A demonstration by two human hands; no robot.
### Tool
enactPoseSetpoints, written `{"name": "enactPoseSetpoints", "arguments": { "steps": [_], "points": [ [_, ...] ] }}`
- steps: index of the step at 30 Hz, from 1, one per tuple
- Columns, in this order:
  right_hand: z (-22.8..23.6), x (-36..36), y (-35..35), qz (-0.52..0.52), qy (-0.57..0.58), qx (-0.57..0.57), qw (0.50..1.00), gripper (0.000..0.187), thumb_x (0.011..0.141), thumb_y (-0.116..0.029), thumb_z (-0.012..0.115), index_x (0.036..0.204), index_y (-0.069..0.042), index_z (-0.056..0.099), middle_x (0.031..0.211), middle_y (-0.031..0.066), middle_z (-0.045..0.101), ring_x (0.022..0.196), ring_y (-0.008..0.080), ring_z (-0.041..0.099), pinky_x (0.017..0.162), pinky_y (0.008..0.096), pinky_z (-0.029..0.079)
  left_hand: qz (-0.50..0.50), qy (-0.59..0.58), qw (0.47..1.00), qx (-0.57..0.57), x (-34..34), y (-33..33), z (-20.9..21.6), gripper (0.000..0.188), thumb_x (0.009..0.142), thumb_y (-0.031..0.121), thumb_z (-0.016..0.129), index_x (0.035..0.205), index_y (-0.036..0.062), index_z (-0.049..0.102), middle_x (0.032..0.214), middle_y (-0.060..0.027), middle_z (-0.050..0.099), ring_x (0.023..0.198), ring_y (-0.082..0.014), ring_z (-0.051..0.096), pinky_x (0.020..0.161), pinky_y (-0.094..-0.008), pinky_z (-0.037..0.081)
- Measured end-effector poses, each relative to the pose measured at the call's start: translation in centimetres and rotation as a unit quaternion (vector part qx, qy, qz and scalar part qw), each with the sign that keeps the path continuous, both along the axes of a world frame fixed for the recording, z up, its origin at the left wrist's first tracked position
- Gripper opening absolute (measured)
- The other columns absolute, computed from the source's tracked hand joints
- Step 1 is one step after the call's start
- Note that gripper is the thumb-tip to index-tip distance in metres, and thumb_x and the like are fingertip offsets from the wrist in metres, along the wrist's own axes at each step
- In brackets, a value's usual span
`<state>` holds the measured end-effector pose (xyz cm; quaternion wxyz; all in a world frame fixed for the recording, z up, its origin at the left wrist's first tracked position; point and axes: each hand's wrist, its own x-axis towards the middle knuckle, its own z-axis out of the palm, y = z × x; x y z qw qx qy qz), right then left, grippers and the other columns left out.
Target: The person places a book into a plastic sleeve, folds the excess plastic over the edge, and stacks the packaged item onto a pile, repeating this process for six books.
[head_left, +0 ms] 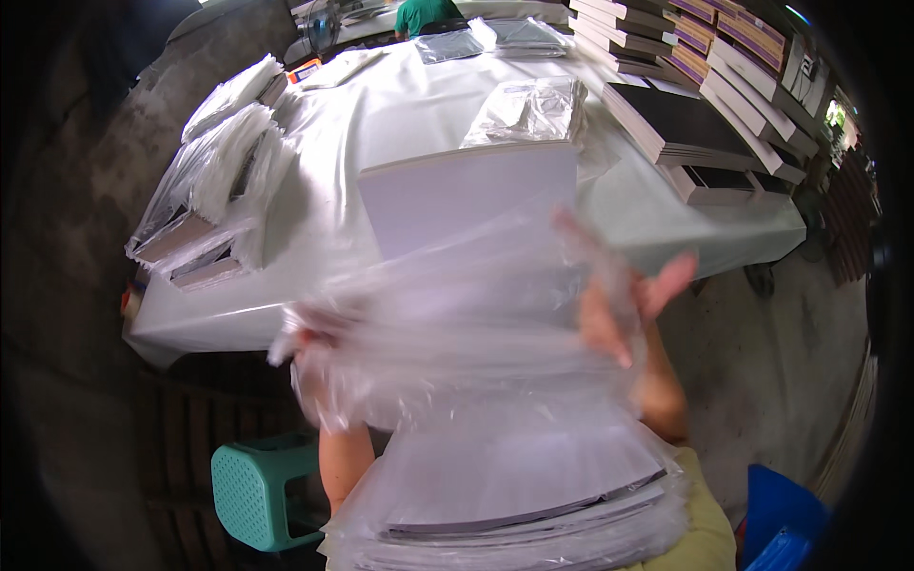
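A clear plastic bag (466, 314), smeared by motion, stretches between my two hands. My left hand (319, 343) is closed on its left end, partly hidden by the crumpled film. At the other end, my right hand (609, 305) has its fingers spread, with film against or over them; I cannot tell whether it is inside. Just beyond the bag, a white rectangular stack (466, 195) lies near the table's front edge. Close to my body rests a stack of flat white items in clear plastic (524, 481), its dark-edged layers showing at the near side.
Plastic-wrapped stacks (205, 190) sit at the table's left. Black-topped stacks (681, 124) and tall piles stand at the right. Crumpled clear plastic (528, 109) lies behind the white stack. A green stool (257, 490) is at lower left, a blue object (785, 514) lower right. A person (426, 14) is at the back.
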<state>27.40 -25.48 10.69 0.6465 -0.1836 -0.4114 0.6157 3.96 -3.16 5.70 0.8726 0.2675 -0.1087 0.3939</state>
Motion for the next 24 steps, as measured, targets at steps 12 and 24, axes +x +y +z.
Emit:
{"name": "enactPoseSetpoints", "arguments": {
  "steps": [12, 24],
  "points": [
    [1.9, 2.7, 3.9, -0.580, -0.611, -0.072, 0.534, 0.065, 0.055, 0.019, 0.051, 0.114, -0.010, 0.051, 0.073, 0.0038, 0.043, 0.069, 0.0162, 0.053, 0.059, 0.0258, 0.044, 0.329, 0.474, 0.700, 0.422, 4.2, 3.7, 5.9, 0.045, 0.062, -0.009, 0.061, 0.105, 0.0030, 0.051, 0.091, -0.0072, 0.053, 0.084, -0.0186, 0.053, 0.073, -0.0322, 0.045],
    [1.5, 1.2, 2.7, -0.706, -0.568, -0.006, 0.423, 0.053, 0.054, 0.019, 0.054, 0.100, -0.006, 0.058, 0.085, 0.0056, 0.045, 0.066, 0.0155, 0.051, 0.054, 0.0276, 0.042, 0.462, 0.280, 0.627, 0.561, 1.6, 2.8, 6.6, 0.029, 0.061, -0.009, 0.058, 0.089, -0.0025, 0.057, 0.076, -0.0099, 0.056, 0.071, -0.0174, 0.054, 0.064, -0.0282, 0.044]
  ]
}}
